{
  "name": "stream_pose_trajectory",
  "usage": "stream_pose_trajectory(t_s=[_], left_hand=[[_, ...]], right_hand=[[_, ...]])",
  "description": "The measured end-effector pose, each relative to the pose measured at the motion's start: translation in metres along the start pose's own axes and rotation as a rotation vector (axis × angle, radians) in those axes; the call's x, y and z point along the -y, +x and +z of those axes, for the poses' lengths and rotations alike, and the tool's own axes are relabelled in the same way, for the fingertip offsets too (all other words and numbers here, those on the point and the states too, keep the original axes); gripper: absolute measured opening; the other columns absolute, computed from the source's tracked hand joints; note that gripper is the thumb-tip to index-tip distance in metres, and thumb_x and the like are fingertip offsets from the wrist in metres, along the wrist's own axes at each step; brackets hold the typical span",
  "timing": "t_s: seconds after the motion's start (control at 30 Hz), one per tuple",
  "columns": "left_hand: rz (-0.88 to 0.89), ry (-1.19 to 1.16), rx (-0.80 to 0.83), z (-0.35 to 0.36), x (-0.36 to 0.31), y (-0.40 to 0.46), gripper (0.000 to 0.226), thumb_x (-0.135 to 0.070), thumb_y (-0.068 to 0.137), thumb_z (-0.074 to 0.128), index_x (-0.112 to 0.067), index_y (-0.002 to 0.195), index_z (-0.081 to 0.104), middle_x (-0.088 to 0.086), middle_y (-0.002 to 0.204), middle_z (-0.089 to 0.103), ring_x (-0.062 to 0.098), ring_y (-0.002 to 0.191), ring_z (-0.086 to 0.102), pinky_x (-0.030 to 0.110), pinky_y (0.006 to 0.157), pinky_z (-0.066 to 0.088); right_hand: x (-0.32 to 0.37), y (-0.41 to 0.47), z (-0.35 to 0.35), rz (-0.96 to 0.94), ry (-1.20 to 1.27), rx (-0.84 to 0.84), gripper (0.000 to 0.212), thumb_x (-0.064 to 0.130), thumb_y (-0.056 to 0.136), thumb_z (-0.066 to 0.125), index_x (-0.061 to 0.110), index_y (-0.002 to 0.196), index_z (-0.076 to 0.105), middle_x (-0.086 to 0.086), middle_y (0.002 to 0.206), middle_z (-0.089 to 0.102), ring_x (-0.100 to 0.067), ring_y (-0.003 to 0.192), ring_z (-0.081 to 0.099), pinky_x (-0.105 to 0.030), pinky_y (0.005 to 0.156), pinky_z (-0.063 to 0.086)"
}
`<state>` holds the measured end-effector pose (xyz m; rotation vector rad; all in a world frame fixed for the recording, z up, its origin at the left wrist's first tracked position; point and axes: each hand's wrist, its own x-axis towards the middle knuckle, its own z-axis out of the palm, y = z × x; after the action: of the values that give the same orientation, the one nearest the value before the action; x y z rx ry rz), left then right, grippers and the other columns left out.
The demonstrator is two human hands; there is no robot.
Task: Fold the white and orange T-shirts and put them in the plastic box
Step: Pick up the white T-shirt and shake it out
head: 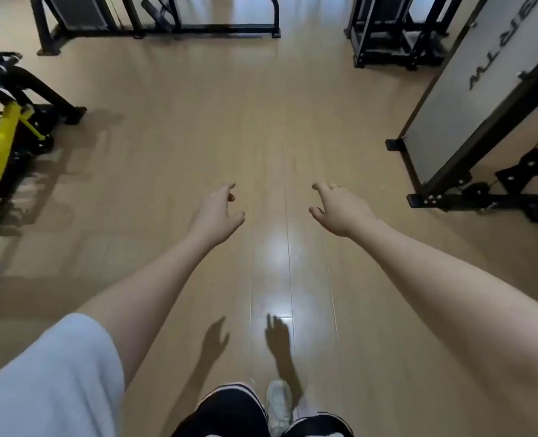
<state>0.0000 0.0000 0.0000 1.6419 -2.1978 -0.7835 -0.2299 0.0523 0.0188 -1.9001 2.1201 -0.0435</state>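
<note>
While I stand over the floor: both my arms reach forward and down through the middle of the frame, with nothing in either hand.
Left hand: my left hand hangs left of centre, fingers loosely curled and relaxed, thumb apart from them, grasping nothing.
Right hand: my right hand hangs right of centre, well apart from the left, fingers loosely bent and spread, holding nothing; a ring sits on one finger.
Sleeve: a white sleeve covers my left upper arm in the lower left of the frame.
T-shirts and plastic box: I cannot find the white T-shirt, the orange T-shirt or the box anywhere in this view.
Floor: a light wooden floor fills most of the frame, with a bright glare patch between my forearms and the shadows of my two hands lower down, near the bottom centre.
Feet: a pale sneaker shows at the bottom centre, between the dark shorts on my legs.
Left edge: a yellow and black gym machine stands at the middle left.
Top: a black metal frame runs along the upper left and centre, and a black rack stands at the upper right.
Right edge: a grey panel with dark lettering leans in a black frame, its black base touching the floor at the middle right.
</note>
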Motion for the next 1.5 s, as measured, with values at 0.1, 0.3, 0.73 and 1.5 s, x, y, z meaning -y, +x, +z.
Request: stream_pose_trajectory(t_s=[0.1, 0.3, 0.73, 1.5], left_hand=[[-0.028, 0.001, -0.011, -0.001, 0.002, 0.009, 0.060, -0.019, 0.085, 0.059, -0.011, 0.139, 0.034, 0.008, 0.127, 0.055, 0.025, 0.116, 0.051, 0.034, 0.096, 0.039], [0.062, 0.058, -0.021, -0.014, -0.003, 0.078, 0.051, -0.018, 0.088, 0.053, -0.014, 0.137, 0.039, 0.007, 0.125, 0.056, 0.023, 0.110, 0.054, 0.032, 0.094, 0.041], [0.070, -0.010, 0.016, -0.065, 0.002, 0.348, 0.043, -0.011, 0.088, 0.050, -0.008, 0.131, 0.046, 0.011, 0.127, 0.054, 0.023, 0.106, 0.055, 0.025, 0.090, 0.037], [0.088, -0.150, -0.019, -0.071, -0.137, 0.922, 0.039, -0.007, 0.087, 0.052, -0.008, 0.126, 0.051, 0.009, 0.115, 0.062, 0.017, 0.089, 0.055, 0.018, 0.080, 0.035]], right_hand=[[-0.003, 0.013, -0.003, 0.024, 0.063, -0.008, 0.048, 0.033, 0.095, 0.042, 0.013, 0.137, 0.033, -0.014, 0.128, 0.052, -0.032, 0.116, 0.050, -0.039, 0.083, 0.044], [-0.006, 0.073, -0.022, -0.031, -0.037, 0.032, 0.046, 0.033, 0.096, 0.039, 0.014, 0.137, 0.032, -0.013, 0.130, 0.050, -0.031, 0.116, 0.051, -0.038, 0.083, 0.045], [-0.011, 0.357, -0.084, 0.020, -0.008, 0.082, 0.044, 0.034, 0.094, 0.041, 0.014, 0.133, 0.039, -0.011, 0.128, 0.052, -0.030, 0.117, 0.049, -0.039, 0.088, 0.045], [-0.220, 0.870, -0.280, 0.079, 0.209, -0.008, 0.043, 0.034, 0.093, 0.044, 0.014, 0.131, 0.040, -0.010, 0.120, 0.058, -0.028, 0.108, 0.055, -0.041, 0.088, 0.048]])
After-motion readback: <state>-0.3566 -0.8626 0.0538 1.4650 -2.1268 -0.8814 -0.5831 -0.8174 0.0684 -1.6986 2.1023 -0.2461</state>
